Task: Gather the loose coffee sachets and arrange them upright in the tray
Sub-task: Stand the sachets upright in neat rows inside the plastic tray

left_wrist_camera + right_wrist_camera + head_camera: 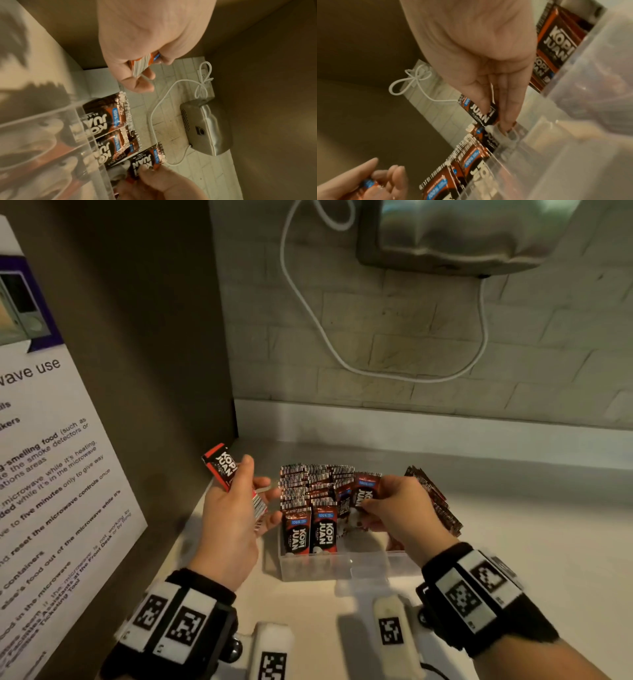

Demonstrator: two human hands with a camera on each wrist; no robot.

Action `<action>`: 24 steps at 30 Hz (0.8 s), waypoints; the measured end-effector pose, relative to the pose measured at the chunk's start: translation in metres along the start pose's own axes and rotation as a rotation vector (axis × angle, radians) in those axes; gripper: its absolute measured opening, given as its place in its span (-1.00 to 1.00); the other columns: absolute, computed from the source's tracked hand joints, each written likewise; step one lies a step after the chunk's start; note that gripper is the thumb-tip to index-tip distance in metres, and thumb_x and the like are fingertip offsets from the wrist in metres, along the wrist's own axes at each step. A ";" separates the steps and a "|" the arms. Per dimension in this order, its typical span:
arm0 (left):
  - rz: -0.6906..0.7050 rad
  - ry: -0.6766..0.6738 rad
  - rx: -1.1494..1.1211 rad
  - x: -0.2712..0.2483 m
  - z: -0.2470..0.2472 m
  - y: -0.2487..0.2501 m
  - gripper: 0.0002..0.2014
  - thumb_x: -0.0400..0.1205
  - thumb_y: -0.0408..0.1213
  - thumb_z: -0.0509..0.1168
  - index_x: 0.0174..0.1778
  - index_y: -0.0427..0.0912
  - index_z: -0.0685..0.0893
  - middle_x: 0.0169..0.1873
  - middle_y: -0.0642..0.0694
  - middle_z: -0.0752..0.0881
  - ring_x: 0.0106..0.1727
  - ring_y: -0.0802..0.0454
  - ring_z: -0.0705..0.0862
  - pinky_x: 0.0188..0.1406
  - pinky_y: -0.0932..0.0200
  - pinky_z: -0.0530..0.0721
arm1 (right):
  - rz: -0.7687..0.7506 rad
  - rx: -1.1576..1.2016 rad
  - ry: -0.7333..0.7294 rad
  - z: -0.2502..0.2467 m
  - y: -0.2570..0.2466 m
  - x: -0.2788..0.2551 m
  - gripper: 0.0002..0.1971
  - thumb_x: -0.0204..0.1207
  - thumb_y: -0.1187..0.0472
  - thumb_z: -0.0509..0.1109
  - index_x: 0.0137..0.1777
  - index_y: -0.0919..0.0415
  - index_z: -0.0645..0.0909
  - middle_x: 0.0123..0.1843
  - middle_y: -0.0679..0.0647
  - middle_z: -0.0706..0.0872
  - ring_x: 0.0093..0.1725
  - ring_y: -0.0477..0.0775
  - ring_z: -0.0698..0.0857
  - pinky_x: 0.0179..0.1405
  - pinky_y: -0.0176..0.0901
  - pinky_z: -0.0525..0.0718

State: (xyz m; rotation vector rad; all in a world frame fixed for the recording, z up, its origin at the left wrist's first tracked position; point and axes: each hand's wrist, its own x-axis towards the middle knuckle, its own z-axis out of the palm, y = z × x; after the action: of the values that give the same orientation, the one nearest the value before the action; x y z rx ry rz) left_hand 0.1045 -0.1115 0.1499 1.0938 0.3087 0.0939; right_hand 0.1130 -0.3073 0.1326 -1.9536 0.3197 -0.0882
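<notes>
Tray: I see the clear plastic rectangular tray on the white desk, rows of red-and-black Kopi Juan coffee sachets upright inside.
Left hand: beside the tray's left wall, my fingers grip a small sachet stack.
Right hand: above the tray, my fingers pinch one sachet.
Loose pile: just beside the tray's right wall.

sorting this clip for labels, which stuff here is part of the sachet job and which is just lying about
Job: clear tray; upright sachets; left hand gripping a stack; right hand pinching one sachet; loose pile.
Lying about: white cable; metal appliance; microwave notice.
</notes>
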 end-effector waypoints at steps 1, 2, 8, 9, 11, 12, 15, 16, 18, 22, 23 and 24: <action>-0.006 0.008 0.000 0.000 -0.002 -0.001 -0.54 0.67 0.02 0.26 0.27 -0.31 0.59 -0.01 -0.23 0.68 -0.28 0.04 0.67 -0.65 0.28 0.60 | 0.034 0.007 -0.041 0.003 -0.002 0.000 -0.86 0.53 0.46 0.39 -0.10 0.20 0.65 -0.19 0.20 0.79 -0.27 0.15 0.81 -0.18 0.05 0.82; -0.010 0.005 0.000 0.000 -0.003 -0.001 -0.59 0.67 0.01 0.26 0.23 -0.28 0.60 -0.02 -0.20 0.67 -0.26 0.05 0.68 -0.64 0.27 0.61 | 0.059 0.008 -0.074 0.006 -0.003 0.000 -0.83 0.56 0.46 0.35 -0.07 0.17 0.63 -0.15 0.20 0.78 -0.27 0.15 0.80 -0.19 0.02 0.82; 0.000 -0.008 0.011 0.002 -0.008 -0.002 -0.66 0.67 0.02 0.27 0.12 -0.20 0.62 -0.07 -0.16 0.68 -0.23 0.04 0.68 -0.60 0.25 0.62 | 0.097 -0.054 -0.143 0.007 -0.003 0.001 -0.74 0.67 0.40 0.17 0.09 0.03 0.57 -0.05 0.17 0.74 -0.12 0.22 0.79 -0.13 0.08 0.81; 0.007 -0.008 0.003 0.002 -0.008 -0.002 -0.70 0.67 0.01 0.27 0.06 -0.19 0.62 -0.11 -0.13 0.68 -0.24 0.06 0.69 -0.54 0.22 0.64 | 0.099 -0.059 -0.152 0.006 -0.004 0.001 -0.74 0.68 0.39 0.15 0.12 0.02 0.56 -0.04 0.17 0.74 -0.12 0.21 0.78 -0.16 0.04 0.81; 0.020 -0.011 -0.017 0.004 -0.007 -0.002 -0.77 0.67 -0.02 0.28 -0.03 -0.13 0.60 -0.21 -0.07 0.67 -0.25 0.09 0.70 -0.45 0.16 0.64 | 0.103 -0.061 -0.168 0.004 -0.004 0.000 -0.73 0.69 0.38 0.12 0.15 0.01 0.54 -0.01 0.17 0.73 -0.11 0.21 0.78 -0.19 0.01 0.81; 0.025 -0.014 -0.021 0.004 -0.007 -0.003 -0.79 0.67 -0.03 0.28 -0.04 -0.11 0.59 -0.24 -0.05 0.66 -0.26 0.09 0.70 -0.43 0.16 0.64 | 0.105 -0.063 -0.171 0.003 -0.005 -0.001 -0.74 0.70 0.37 0.11 0.15 0.01 0.53 0.00 0.18 0.73 -0.11 0.21 0.78 -0.18 0.01 0.81; 0.035 -0.032 -0.026 0.003 -0.006 -0.005 -0.82 0.67 -0.04 0.27 -0.08 -0.09 0.58 -0.29 -0.03 0.65 -0.26 0.07 0.68 -0.43 0.16 0.64 | 0.120 -0.047 -0.171 0.004 -0.004 -0.002 -0.74 0.70 0.37 0.10 0.14 0.01 0.51 0.01 0.22 0.73 -0.10 0.24 0.78 -0.17 0.03 0.81; 0.036 -0.038 -0.029 0.002 -0.005 -0.006 -0.82 0.67 -0.05 0.27 -0.09 -0.09 0.58 -0.29 -0.03 0.65 -0.25 0.07 0.68 -0.42 0.15 0.64 | 0.126 -0.035 -0.173 0.004 -0.004 -0.002 -0.74 0.71 0.37 0.10 0.14 0.02 0.52 0.00 0.22 0.73 -0.11 0.23 0.78 -0.19 0.03 0.81; 0.041 -0.044 -0.031 0.002 -0.006 -0.006 -0.81 0.67 -0.05 0.27 -0.11 -0.09 0.58 -0.30 -0.03 0.65 -0.25 0.06 0.68 -0.40 0.14 0.64 | 0.131 -0.019 -0.183 0.005 -0.003 -0.003 -0.75 0.70 0.38 0.13 0.08 0.03 0.56 -0.04 0.21 0.74 -0.17 0.22 0.79 -0.22 0.04 0.82; 0.047 -0.050 -0.025 0.005 -0.007 -0.006 -0.80 0.67 -0.05 0.28 -0.15 -0.09 0.58 -0.33 -0.03 0.64 -0.27 0.07 0.68 -0.44 0.15 0.63 | 0.143 -0.086 -0.196 0.008 0.000 -0.002 -0.80 0.63 0.42 0.27 -0.05 0.11 0.63 -0.10 0.20 0.76 -0.22 0.19 0.80 -0.25 -0.01 0.82; 0.046 -0.050 -0.024 0.005 -0.007 -0.006 -0.81 0.67 -0.05 0.28 -0.13 -0.09 0.58 -0.33 -0.03 0.64 -0.27 0.07 0.68 -0.45 0.15 0.63 | 0.150 -0.114 -0.197 0.009 0.000 -0.001 -0.85 0.61 0.42 0.30 -0.02 0.18 0.65 -0.08 0.23 0.78 -0.20 0.20 0.80 -0.23 0.00 0.82; 0.044 -0.052 -0.024 0.005 -0.007 -0.007 -0.82 0.67 -0.05 0.27 -0.12 -0.08 0.57 -0.33 -0.03 0.64 -0.27 0.06 0.68 -0.44 0.15 0.63 | 0.153 -0.142 -0.196 0.010 0.001 0.001 -0.88 0.60 0.42 0.32 0.00 0.24 0.65 -0.07 0.25 0.78 -0.17 0.21 0.81 -0.20 0.01 0.82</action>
State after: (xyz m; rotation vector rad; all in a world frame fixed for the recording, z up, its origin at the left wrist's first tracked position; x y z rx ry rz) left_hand 0.1068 -0.1074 0.1401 1.0774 0.2368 0.1080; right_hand 0.1161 -0.2988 0.1278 -2.0516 0.3517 0.2302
